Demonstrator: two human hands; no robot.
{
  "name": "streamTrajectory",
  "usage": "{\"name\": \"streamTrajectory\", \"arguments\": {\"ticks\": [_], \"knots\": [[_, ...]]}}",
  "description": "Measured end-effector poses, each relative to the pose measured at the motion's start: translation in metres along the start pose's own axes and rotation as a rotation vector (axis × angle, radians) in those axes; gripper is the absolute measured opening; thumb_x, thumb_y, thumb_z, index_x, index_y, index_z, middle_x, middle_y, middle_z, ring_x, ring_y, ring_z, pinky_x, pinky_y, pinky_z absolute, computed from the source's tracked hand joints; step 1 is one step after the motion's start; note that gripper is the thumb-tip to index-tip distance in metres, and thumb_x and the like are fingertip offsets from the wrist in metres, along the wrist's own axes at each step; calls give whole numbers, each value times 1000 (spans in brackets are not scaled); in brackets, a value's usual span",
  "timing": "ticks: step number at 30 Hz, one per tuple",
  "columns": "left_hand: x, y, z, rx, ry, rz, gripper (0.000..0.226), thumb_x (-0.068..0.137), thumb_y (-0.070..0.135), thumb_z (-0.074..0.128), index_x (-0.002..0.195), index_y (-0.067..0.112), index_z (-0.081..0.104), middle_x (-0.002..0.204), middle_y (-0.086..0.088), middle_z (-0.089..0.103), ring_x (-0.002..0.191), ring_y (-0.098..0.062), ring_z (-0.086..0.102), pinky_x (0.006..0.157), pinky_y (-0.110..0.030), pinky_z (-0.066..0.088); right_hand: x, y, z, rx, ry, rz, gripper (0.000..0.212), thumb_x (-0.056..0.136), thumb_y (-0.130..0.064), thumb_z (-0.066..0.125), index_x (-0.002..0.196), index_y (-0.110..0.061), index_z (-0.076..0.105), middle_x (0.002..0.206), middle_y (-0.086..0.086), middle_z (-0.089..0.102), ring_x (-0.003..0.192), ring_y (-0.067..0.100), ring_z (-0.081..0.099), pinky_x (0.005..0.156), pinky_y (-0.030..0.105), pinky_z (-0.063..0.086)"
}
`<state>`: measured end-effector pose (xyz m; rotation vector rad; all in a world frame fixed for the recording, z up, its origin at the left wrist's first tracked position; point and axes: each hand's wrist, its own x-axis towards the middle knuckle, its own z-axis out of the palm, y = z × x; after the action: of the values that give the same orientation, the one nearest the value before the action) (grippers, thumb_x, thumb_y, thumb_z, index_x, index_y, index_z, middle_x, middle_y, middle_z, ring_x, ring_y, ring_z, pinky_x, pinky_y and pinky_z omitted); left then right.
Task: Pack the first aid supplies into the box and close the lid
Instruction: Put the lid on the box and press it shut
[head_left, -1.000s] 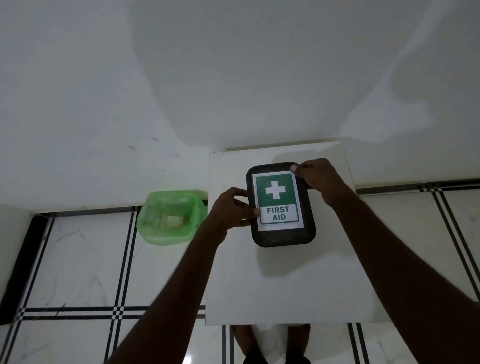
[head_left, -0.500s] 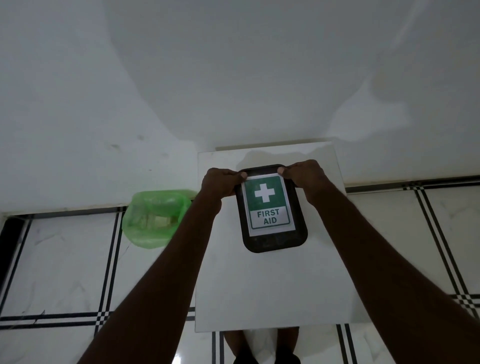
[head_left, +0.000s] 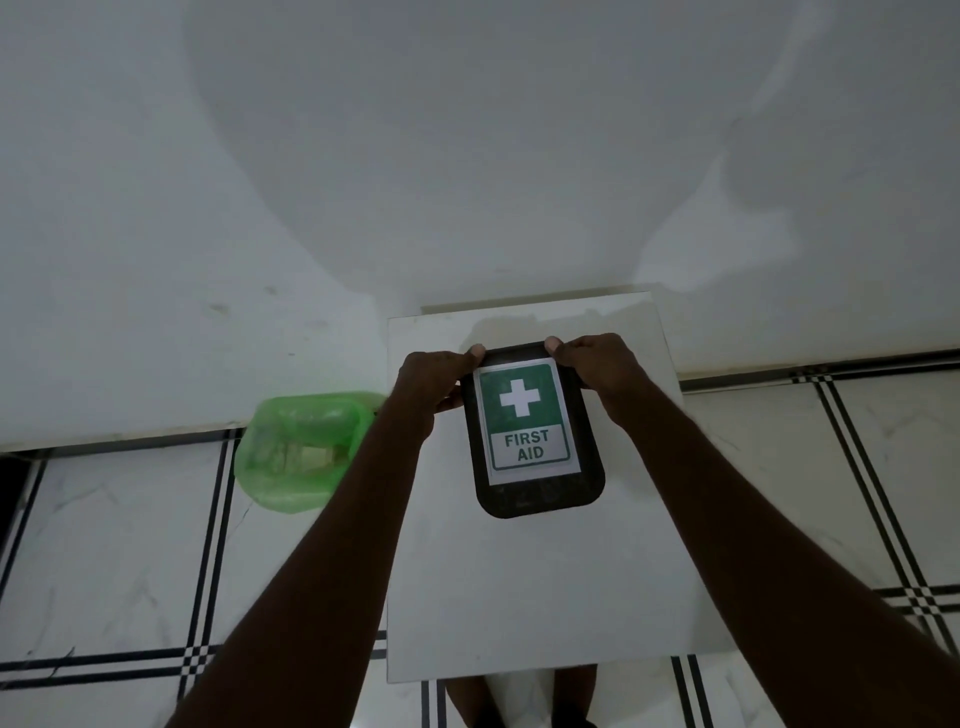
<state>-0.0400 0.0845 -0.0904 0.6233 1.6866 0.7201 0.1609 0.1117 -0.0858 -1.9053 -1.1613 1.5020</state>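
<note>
A: Eyes on the box (head_left: 535, 434), a dark, round-cornered case lying flat on the white table (head_left: 524, 587), lid on, in the far half of the tabletop.

B: And both hands are on it. The left hand (head_left: 434, 387) is at the far left corner, about eleven o'clock on the box, thumb laid across the top rim and the fingers wrapped down the left side.

A: The right hand (head_left: 597, 371) mirrors it at one o'clock, thumb tip on the top edge, the rest of the hand curled over the far right corner.

B: So each hand is closed around a far corner of the box, and the near end, at six o'clock, lies free of any hand.

A: Read me the label (head_left: 524, 423).

B: A white sheet covering most of the lid. Upper part green with a white cross, lower part a pale band with green capitals: "FIRST AID", on two lines. No brand name I can make out.

A: Below the label there is a bare dark strip of lid.

B: Moving outward, the tabletop around the box is plain white. Off the table at nine o'clock, on the tiled floor (head_left: 104, 545), stands a bin lined with a green plastic bag (head_left: 304, 449).

A: Its contents are too murky to name. Beyond, a pale wall (head_left: 467, 156).
</note>
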Motion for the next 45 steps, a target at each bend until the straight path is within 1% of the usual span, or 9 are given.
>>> {"name": "streamTrajectory", "arguments": {"ticks": [3,6,9,13,19,31,39,43,45], "knots": [[4,-5,5,42,86,42,37,78,42,79,85,6,71,79,-7,70,74,-18,66,79,-33,60,4,2,4,10,45,31,46,87,-39,64,95,6,65,94,15,72,79,22,65,75,30,50],[5,-5,12,72,147,82,34,78,42,79,85,9,73,73,-2,69,67,-13,64,68,-25,57,4,1,12,-13,149,0,43,87,-38,65,91,4,68,91,16,73,86,28,69,85,40,54],[-3,-9,11,31,134,116,40,81,39,77,102,6,73,81,-2,71,73,-14,66,64,-22,55,-2,6,13,-77,200,-72,38,87,-40,64,88,-2,69,86,12,74,84,27,70,82,40,56],[-30,-39,-4,-82,24,114,63,79,33,80,131,7,56,109,-8,73,98,-21,71,88,-37,59,-28,33,-4,-135,115,-63,45,81,-44,69,109,-10,64,105,9,71,94,25,68,86,43,56],[-96,-94,-1,-110,-133,-74,48,77,27,83,117,9,65,102,-12,76,92,-23,75,79,-37,62,-101,85,-17,161,-166,221,45,81,-31,73,111,0,62,105,16,70,94,29,69,74,34,60],[-119,-102,12,-333,80,-124,33,75,8,83,100,-11,71,93,-27,75,71,-27,74,67,-30,63,-113,102,-4,468,31,237,38,79,-15,76,105,10,63,102,28,69,93,37,69,77,39,59],[-107,-81,7,-140,-47,-8,40,88,30,71,124,12,62,111,-10,72,99,-21,70,78,-38,63,-89,81,-3,120,-36,93,56,83,-41,69,126,-10,54,114,8,64,102,27,64,80,35,56],[-101,-82,17,-4,-18,166,33,101,33,50,131,26,62,118,4,71,103,-12,67,86,-30,58,-78,72,8,65,-77,-36,43,93,-40,55,129,-16,56,116,5,70,96,21,68,81,33,57],[-98,-84,23,29,14,214,33,103,33,46,130,26,63,116,7,71,101,-7,66,78,-15,53,-75,73,11,63,-80,-44,41,95,-38,52,129,-15,57,116,7,70,97,24,69,85,36,57]]}}
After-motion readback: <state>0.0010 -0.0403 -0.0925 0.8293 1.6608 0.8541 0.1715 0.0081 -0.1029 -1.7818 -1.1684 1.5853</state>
